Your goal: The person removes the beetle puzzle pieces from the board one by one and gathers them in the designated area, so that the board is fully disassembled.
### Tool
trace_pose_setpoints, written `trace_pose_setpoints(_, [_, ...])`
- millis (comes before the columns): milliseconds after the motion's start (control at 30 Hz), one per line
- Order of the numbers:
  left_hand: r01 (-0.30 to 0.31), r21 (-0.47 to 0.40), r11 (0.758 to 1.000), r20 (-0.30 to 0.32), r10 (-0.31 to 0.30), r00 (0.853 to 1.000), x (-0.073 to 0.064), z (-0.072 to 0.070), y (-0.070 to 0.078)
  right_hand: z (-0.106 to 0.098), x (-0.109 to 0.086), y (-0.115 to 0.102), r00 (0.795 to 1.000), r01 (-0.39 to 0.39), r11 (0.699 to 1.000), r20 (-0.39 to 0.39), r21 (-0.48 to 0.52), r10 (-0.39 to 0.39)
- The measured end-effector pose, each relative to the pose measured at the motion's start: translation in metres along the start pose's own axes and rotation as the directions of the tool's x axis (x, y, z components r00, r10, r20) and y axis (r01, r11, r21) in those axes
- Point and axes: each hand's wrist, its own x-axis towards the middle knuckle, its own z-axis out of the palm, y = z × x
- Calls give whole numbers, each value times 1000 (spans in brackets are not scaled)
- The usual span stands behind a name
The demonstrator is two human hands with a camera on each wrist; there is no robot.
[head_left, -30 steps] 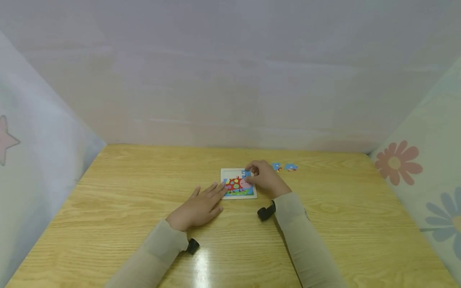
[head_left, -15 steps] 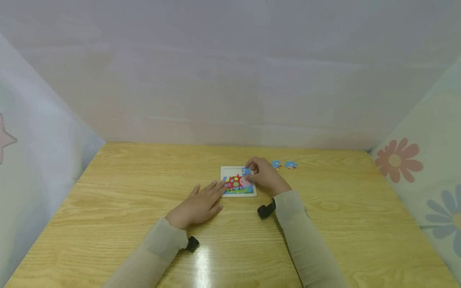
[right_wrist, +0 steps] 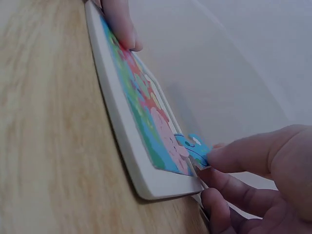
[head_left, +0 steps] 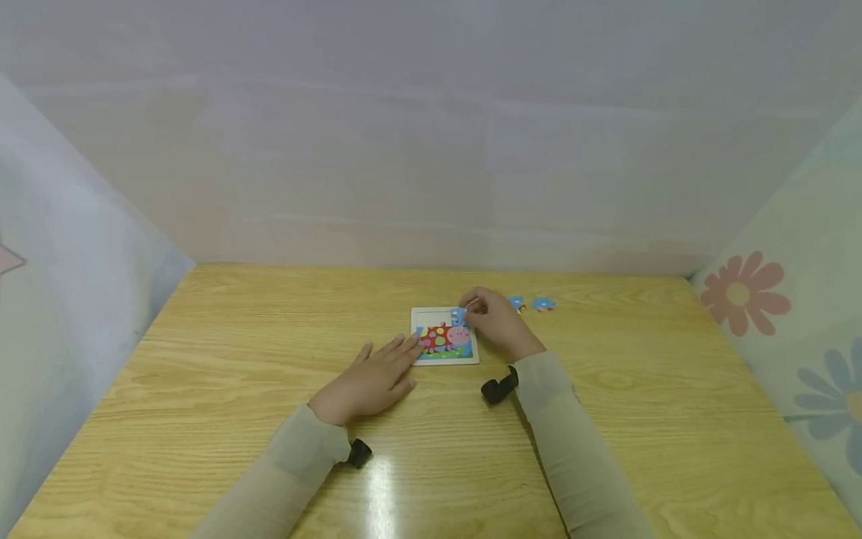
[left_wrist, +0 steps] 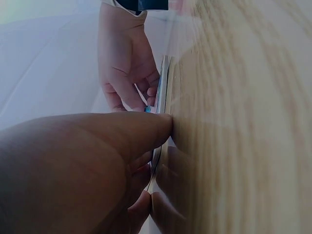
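Note:
A white-framed jigsaw puzzle (head_left: 444,361) lies on the table, its lower part filled with a red spotted body and a pink face. My right hand (head_left: 497,320) pinches a blue puzzle piece (right_wrist: 197,151) between thumb and finger at the upper right corner of the frame. In the right wrist view that piece tilts up from the board, over the pink face's edge. My left hand (head_left: 370,380) lies flat with straight fingers, its fingertips resting on the left side of the puzzle. The left wrist view shows its thumb (left_wrist: 146,131) close to the table, near the frame's edge.
Two loose puzzle pieces, one blue and red (head_left: 517,302) and one blue (head_left: 543,304), lie just beyond the right hand. The wooden table (head_left: 236,337) meets a pale wall (head_left: 431,187) at the back. Decorated walls stand on both sides.
The blue piece now sits turned and lifted at the upper right of the frame, with my right fingers shifted slightly off the pink face. My left hand stays in place.

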Motion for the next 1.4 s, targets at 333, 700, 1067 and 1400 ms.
trace_pose_setpoints(333, [0, -7, 1000, -1, 0, 1000, 1, 1, 0, -4, 3, 3, 998, -39, 995, -37, 90, 42])
trace_pose_setpoints(700, [-7, 7, 1000, -7, 7, 1000, 0, 2, -1, -7, 1, 4, 995, -80, 955, -35, 285, 94])
trace_pose_setpoints(1067, [-8, 16, 1000, -6, 8, 1000, 0, 2, 0, -18, -5, 1, 995, -56, 944, -55, 325, 78])
trace_pose_setpoints(1400, [-4, -3, 1000, -6, 4, 1000, -2, 0, 2, -45, -9, 8, 991, -32, 925, -112, 377, 80])
